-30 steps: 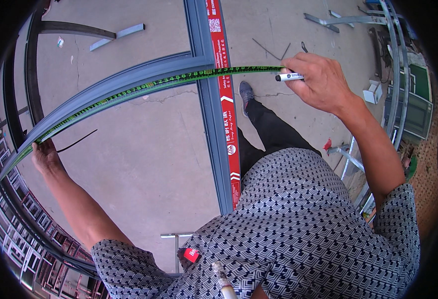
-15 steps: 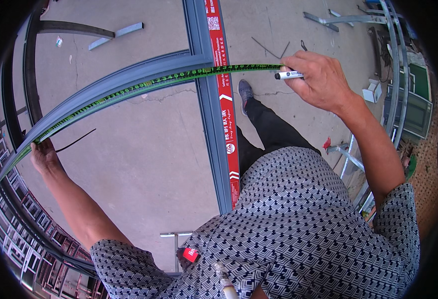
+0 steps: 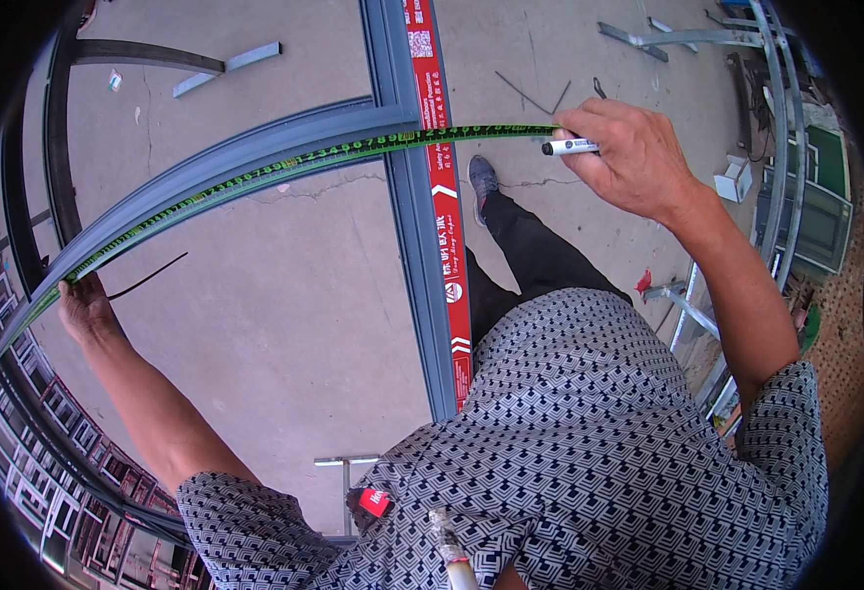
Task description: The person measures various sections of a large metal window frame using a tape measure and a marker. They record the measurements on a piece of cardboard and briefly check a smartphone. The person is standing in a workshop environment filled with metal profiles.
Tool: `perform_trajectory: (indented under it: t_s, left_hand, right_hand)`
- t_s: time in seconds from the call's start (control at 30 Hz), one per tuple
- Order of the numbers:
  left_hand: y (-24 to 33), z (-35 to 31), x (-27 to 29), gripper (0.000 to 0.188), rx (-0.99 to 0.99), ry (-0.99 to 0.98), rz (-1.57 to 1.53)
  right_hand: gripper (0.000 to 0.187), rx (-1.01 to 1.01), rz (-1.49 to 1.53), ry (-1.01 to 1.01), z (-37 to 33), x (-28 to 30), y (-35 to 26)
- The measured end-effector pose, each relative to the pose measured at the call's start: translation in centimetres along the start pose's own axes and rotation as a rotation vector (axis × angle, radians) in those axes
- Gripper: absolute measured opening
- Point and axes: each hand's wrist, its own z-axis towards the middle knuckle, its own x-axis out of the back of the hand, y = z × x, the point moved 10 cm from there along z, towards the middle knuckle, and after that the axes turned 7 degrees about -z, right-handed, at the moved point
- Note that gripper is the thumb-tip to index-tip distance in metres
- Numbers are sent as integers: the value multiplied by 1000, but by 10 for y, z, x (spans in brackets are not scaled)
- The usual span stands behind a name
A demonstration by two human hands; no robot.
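A green and black tape measure blade is stretched between my two hands, along a grey frame bar that bends across the picture. At the far left end of that bar, my left hand is closed on the tape, its fingertips partly hidden behind the bar. My right hand grips the tape's other end, beyond the crossing upright profile. A white marker with a black cap is also tucked in its fingers. Whether the tape's case is inside that hand is hidden.
Red printed film covers one side of the upright profile, close to my legs. Dark metal bars stand at the upper left, stacked frames at the lower left. Curved silver bars and a small white box are at the right.
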Motion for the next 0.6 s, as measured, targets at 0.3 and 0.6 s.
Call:
perform_trajectory:
  t_s: [0.3, 0.6]
  left_hand:
    - [-6, 15, 7, 33, 57, -42, -51]
    - [-6, 13, 3, 33, 27, -62, -74]
  right_hand:
    - [21, -3, -2, 12, -1, 0, 2]
    - [19, -19, 28, -6, 1, 2, 1]
